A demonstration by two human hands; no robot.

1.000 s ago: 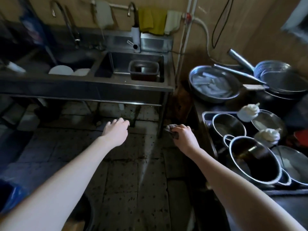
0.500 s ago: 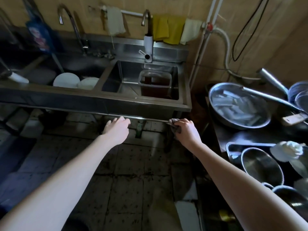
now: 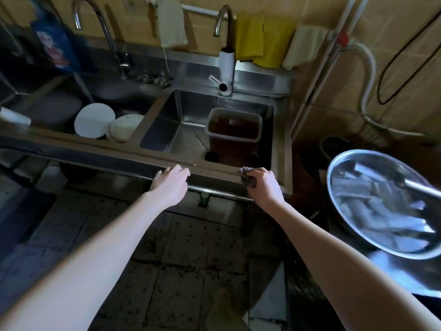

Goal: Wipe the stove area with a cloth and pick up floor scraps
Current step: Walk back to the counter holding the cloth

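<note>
The right hand (image 3: pixel 265 187), right of centre in the frame, has its fingers curled round a crumpled dark grey cloth (image 3: pixel 248 179); the cloth protrudes from the thumb side of the fist and lies against the front rim of the steel sink (image 3: pixel 95 146). The left hand (image 3: pixel 170 185), just left of centre, holds nothing: its fingers are loosely extended, palm down, over the same front rim, and whether they touch the metal cannot be told. Both forearms enter from the lower corners of the frame and pass above the dark tiled floor (image 3: pixel 186 247). The sink has two basins. The right basin, directly beyond the hands, contains an upright rectangular container (image 3: pixel 233 125) beside an open drain hole. The left basin, in the middle left of the frame, contains two white plates (image 3: pixel 94 120) leaning one beside the other. A faucet with a white fitting (image 3: pixel 225 68) stands behind the right basin; a second curved faucet (image 3: pixel 95 32) stands behind the left basin. Yellow cloths (image 3: pixel 265 41) and a white cloth (image 3: pixel 170 22) hang on the wall at the top of the frame. A wide metal basin (image 3: pixel 358 237) at the right edge holds pale strips, blurred. A white hose (image 3: pixel 367 80) and a black cable (image 3: pixel 393 68) run along the wall at the upper right.
</note>
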